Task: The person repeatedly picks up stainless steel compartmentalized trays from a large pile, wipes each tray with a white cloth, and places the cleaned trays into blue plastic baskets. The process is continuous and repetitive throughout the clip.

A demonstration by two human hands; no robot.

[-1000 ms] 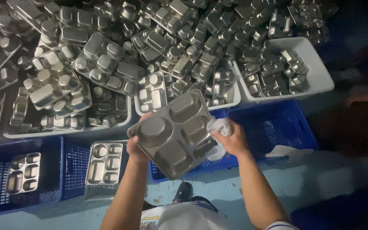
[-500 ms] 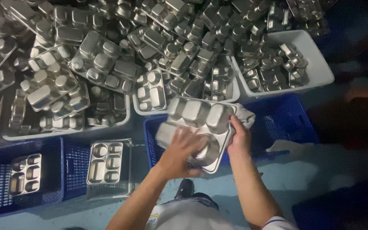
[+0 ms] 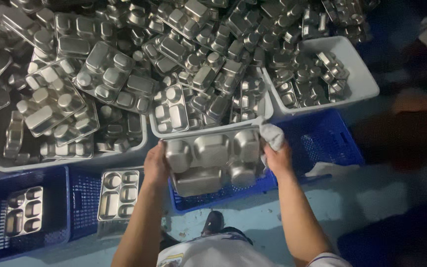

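I log: left hand [image 3: 156, 165] and right hand [image 3: 278, 159], with cloth [image 3: 272, 136], grip tray [image 3: 213, 159] edges; blue crate [image 3: 317, 143] beneath, tray heaps [image 3: 124, 59] beyond.

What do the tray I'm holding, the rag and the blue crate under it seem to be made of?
Tray: likely stainless steel, with a dull silvery sheen and pressed compartments. Rag: soft pale cloth, crumpled in the right hand. Blue crate: probably moulded plastic, with perforated mesh walls.

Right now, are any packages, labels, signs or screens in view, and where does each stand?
None in view: no package, label, sign or screen.
Only steel trays, one held by the left hand and right hand, which also grips a white cloth; white bins behind; blue crates nearer.
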